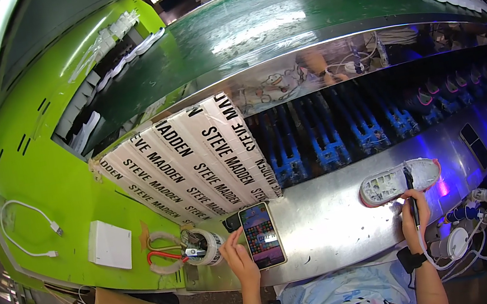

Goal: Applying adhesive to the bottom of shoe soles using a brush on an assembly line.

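Observation:
A phone with a colourful game on its screen is at the left of the metal worktop, in front of a printed box. My left hand is at the phone's left edge, fingers stretched out and a fingertip at the screen. Farther right, my right hand is closed round a black pen-shaped tool with a thin white tube running down from it. The tool's upper end crosses a pale shoe sole, which lies with its gridded inside up. My right fingertips are close to the sole's near edge.
A white box with black lettering stands behind the phone. A cup of tools holds red-handled pliers. White tubes loop round a small pot at right. A green conveyor with white soles runs behind blue-lit racks.

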Available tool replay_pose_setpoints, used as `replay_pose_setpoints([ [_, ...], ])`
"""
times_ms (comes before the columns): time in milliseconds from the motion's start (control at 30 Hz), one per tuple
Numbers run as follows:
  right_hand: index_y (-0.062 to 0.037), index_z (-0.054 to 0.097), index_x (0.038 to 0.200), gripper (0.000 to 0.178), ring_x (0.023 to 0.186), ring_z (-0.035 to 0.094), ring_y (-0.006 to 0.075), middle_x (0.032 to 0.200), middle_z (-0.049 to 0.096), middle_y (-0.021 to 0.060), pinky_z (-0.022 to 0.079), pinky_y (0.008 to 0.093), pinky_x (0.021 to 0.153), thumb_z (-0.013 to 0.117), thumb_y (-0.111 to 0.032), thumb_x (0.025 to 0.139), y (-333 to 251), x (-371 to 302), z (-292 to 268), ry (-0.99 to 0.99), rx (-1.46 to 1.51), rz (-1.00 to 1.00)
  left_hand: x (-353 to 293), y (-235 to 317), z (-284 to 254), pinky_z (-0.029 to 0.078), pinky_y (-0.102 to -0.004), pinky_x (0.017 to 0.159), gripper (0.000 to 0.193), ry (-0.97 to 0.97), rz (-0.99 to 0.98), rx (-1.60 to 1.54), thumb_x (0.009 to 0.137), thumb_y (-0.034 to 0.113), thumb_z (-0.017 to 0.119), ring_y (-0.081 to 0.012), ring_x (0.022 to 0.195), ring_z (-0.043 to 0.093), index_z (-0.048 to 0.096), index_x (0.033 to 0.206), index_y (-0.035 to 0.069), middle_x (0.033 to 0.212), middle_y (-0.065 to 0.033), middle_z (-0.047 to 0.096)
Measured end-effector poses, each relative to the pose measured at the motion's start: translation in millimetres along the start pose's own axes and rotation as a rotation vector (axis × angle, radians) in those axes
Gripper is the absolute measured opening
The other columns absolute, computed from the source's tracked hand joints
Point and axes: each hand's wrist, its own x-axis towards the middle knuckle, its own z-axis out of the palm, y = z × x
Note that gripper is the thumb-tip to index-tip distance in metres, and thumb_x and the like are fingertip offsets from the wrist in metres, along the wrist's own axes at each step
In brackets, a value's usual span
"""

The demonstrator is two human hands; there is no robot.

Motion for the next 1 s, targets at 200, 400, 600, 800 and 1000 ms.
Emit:
replay_pose_setpoints([
  [200,-0.0014,0.056,0.099,0.022,0.079,0.055,0.0171,0.087,0.056,0.0073,0.043,0.0274,0.072,0.052,0.006,0.079,-2,2,-1,0.006,0.0,0.013,2,-6,8,0.036,-0.0355,0.097,0.037,0.027,-0.015,-0.119,0.1,0.025,0.034,-0.0237,0.107,0.052,0.05,0.121,-0.001,0.121,-0.0148,0.048],
  [400,-0.0003,0.057,0.096,0.023,0.081,0.056,0.0284,0.087,0.054,0.0147,0.043,0.0304,0.075,0.05,0.009,0.076,4,7,9,-0.006,-0.008,-0.072,5,-8,3,0.038,-0.0365,0.096,0.036,0.052,-0.006,-0.059,0.099,0.024,0.035,-0.0247,0.106,0.054,0.05,0.121,-0.001,0.119,-0.0149,0.048],
  [600,0.0008,0.056,0.095,0.021,0.077,0.054,0.0291,0.085,0.053,0.0154,0.043,0.033,0.071,0.049,0.009,0.077,8,0,-2,-0.028,-0.009,-0.072,-8,-14,-2,0.04,-0.0352,0.093,0.031,0.075,0.035,0.054,0.099,0.02,0.034,-0.0238,0.104,0.056,0.05,0.115,-0.001,0.111,-0.014,0.06],
  [800,-0.0055,0.054,0.104,0.03,0.081,0.052,0.0179,0.087,0.054,0.0084,0.043,0.0294,0.072,0.048,0.011,0.079,36,-20,-7,-0.057,0.092,0.057,-13,-60,18,0.048,-0.0366,0.086,0.039,0.08,-0.036,-0.061,0.099,0.025,0.043,-0.0261,0.098,0.06,0.055,0.118,-0.006,0.111,-0.0195,0.061],
  [1000,-0.0061,0.056,0.115,0.026,0.095,0.056,0.0183,0.101,0.055,0.0082,0.044,0.0298,0.085,0.053,0.001,0.089,41,-13,30,-0.118,0.052,-0.187,2,61,-25,0.041,-0.0443,0.09,0.035,0.101,-0.099,0.204,0.098,0.02,0.038,-0.038,0.098,0.054,0.055,0.111,-0.008,0.108,-0.025,0.056],
])
